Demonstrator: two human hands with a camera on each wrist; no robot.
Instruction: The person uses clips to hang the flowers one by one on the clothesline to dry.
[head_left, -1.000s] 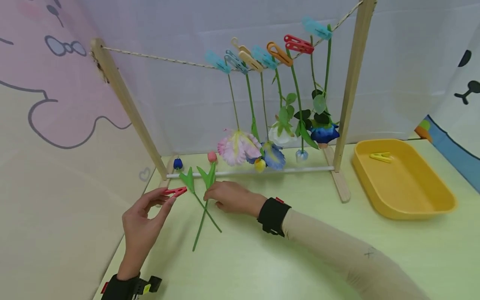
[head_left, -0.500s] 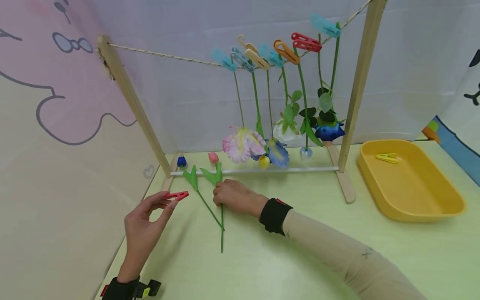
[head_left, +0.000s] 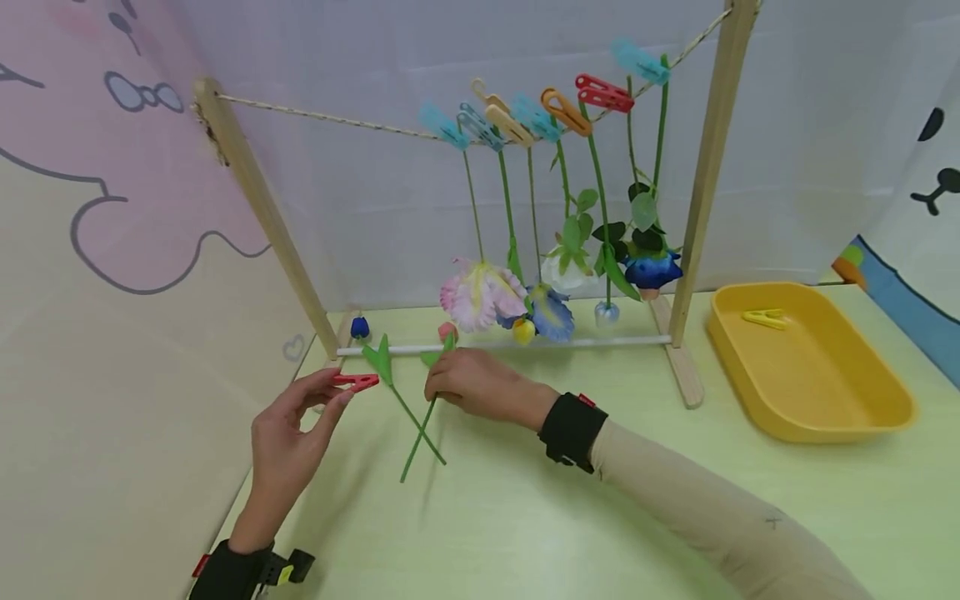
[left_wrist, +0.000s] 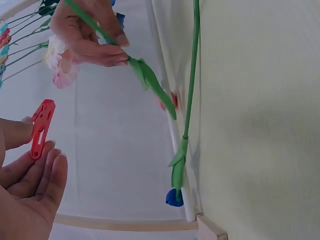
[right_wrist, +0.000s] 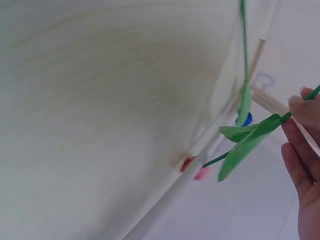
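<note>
Head view — catalogue of the bench as seen from above. A small red plastic clothes peg (head_left: 356,382) is pinched between the thumb and fingertips of the left hand (head_left: 288,437), which is raised just above the pale green tabletop (head_left: 525,517). An artificial pink tulip with a long green stem and leaves (head_left: 429,398) is gripped by the right hand (head_left: 472,385), fingers curled round the stem near the leaves; the bud is pointed toward the white lower rail (head_left: 570,340) of the wooden drying frame (head_left: 251,192), and the stem's cut end is angled down toward the person and the left.

A second artificial flower, blue-budded on a green stem (head_left: 390,379), is laid flat on the table, crossed by the tulip's stem near its lower end. It lies between the two hands.

Key relation — the peg is held just to the left of the tulip, apart from it; the tulip's long axis runs from far-right to near-left, so the free cut end is the part lying toward the peg hand's side.

Also entered:
- a twisted cord (head_left: 330,121) strung between the posts, with coloured pegs and flowers hung head-down on its right half;
- a yellow plastic tray (head_left: 817,408) at the right, a yellow peg (head_left: 763,317) inside it.
</note>
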